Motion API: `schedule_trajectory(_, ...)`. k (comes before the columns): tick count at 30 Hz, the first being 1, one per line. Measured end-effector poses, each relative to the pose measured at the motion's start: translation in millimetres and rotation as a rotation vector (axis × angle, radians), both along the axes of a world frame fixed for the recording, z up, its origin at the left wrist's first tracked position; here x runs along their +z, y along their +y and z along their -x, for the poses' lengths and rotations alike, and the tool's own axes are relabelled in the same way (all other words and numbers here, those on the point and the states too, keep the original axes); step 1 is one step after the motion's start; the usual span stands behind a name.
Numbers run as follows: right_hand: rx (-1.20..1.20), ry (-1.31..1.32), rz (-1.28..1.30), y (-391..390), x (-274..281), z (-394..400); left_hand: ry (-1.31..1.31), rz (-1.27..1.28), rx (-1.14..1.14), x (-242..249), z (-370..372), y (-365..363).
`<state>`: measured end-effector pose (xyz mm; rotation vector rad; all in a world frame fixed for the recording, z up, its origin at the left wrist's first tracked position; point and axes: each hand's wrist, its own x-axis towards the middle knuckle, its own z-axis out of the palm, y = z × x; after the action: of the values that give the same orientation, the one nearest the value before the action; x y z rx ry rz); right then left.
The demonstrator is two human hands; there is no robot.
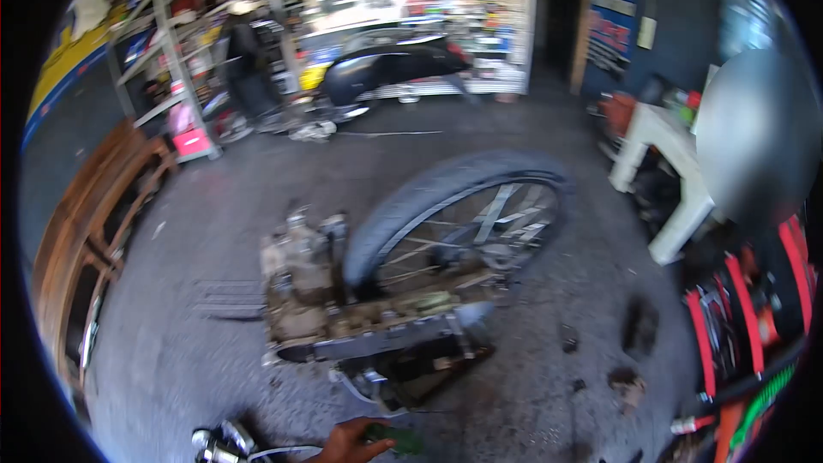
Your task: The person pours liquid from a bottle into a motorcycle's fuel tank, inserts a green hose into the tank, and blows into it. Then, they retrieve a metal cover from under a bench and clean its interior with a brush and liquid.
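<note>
At the bottom edge, my left hand [350,441] comes in with its fingers closed around a small dark-green object [399,440]; blur hides its exact kind. My right hand is out of view. Just beyond the left hand lies a greasy metal engine [300,291] on the floor, with long thin studs [227,299] sticking out to its left. A spoked wheel with a black tyre [377,223] lies tilted behind the engine, close against it. Left of the hand are a shiny metal part [219,446] and a pale cable or hose [287,449].
On the right stand a white stool [677,154], a red-and-black tool case [737,317] and a person with a blurred head [759,137]. A wooden bench [94,214] runs along the left. A black motorcycle [386,69] stands before stocked shelves [411,0]. Dark loose parts [628,387] lie on the floor.
</note>
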<state>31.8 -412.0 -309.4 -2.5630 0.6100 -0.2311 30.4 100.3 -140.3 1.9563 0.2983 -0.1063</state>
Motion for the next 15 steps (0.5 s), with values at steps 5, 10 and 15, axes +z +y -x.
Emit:
schedule_trajectory(5,-0.006,-0.062,-0.038,8,15,-10,-0.147,-0.06,-0.101,11,-32,-13)
schedule_trajectory(10,-0.019,-0.125,0.007,9,1,-8,-0.099,0.0,-0.073,30,-48,-27)
schedule_trajectory(15,-0.137,-0.036,-0.041,17,46,9,-0.184,0.177,-0.143,96,-56,-46)
